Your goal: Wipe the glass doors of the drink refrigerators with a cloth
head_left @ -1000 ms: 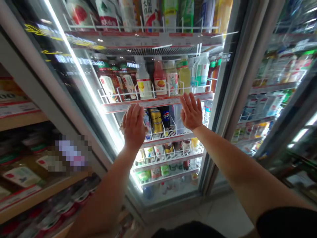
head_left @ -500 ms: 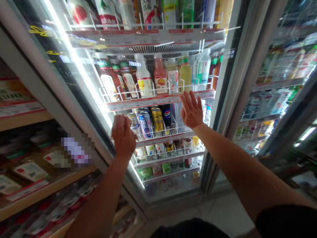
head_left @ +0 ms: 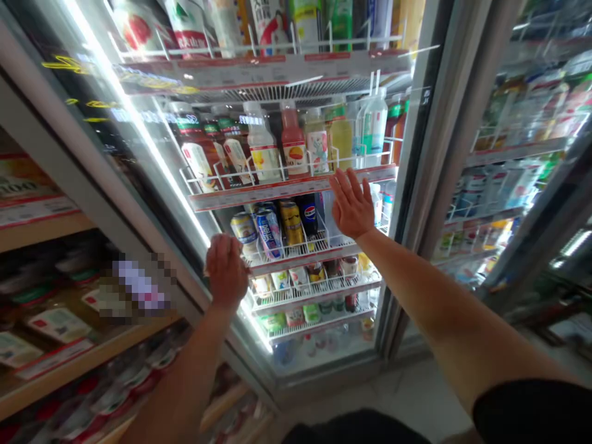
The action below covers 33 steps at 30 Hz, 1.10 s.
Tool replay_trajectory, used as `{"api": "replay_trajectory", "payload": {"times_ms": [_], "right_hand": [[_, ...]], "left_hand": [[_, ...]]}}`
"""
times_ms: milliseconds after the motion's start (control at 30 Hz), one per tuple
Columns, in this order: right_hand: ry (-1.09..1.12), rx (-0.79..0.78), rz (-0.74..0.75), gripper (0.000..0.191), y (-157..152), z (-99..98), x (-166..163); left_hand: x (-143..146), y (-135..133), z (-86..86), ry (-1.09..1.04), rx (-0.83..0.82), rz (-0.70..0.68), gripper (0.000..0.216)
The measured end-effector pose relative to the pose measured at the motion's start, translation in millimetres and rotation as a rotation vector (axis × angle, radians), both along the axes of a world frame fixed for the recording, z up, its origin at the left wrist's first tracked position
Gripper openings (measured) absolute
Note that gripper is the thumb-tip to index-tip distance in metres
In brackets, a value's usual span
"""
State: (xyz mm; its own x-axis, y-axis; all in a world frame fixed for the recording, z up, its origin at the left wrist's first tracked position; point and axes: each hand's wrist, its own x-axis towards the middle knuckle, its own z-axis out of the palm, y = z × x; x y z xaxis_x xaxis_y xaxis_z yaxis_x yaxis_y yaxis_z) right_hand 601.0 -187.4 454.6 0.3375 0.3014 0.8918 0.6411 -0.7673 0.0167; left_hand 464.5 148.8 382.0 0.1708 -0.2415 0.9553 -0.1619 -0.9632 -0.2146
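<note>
My left hand (head_left: 226,270) is at the left side of the glass fridge door (head_left: 319,364), its fingers bent together. A little pale, crumpled material shows at its edges, but what it is stays hidden under the palm. Higher and to the right, my right hand (head_left: 351,206) has its fingers stretched out, palm toward the glass, holding nothing. Behind the glass, between the hands, stand a blue can (head_left: 269,233), a gold can (head_left: 291,223) and a dark Pepsi bottle (head_left: 309,216). Whether each hand touches the glass is hard to tell.
Inside the fridge, juice bottles (head_left: 295,145) line a wire-fronted shelf (head_left: 277,194). A bright light strip (head_left: 152,148) runs down its left side. Wooden shelves (head_left: 46,228) with bottles stand at the left. Another glass-fronted fridge section (head_left: 490,216) is at the right.
My left hand has moved slightly down, uncovering more of the cans. My right hand stays nearly in place with its fingers stretched. The view has shifted a little.
</note>
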Motion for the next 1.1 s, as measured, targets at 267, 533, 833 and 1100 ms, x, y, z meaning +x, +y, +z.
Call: {"api": "replay_trajectory", "payload": {"times_ms": [267, 533, 833, 1100], "right_hand": [[-0.070, 0.008, -0.005, 0.063, 0, -3.6, 4], [-0.068, 0.000, -0.013, 0.064, 1, -4.7, 5], [-0.115, 0.001, -0.027, 0.065, 1, -7.3, 9], [-0.091, 0.003, -0.024, 0.067, 1, -5.9, 7]], "left_hand": [[5, -3, 39.4, -0.032, -0.062, 0.062, 0.061], [12, -23, 31.0, 0.039, 0.139, -0.012, 0.063], [24, -49, 58.6, 0.008, 0.179, -0.044, 0.065], [37, -63, 104.8, -0.041, 0.172, -0.035, 0.071]]}}
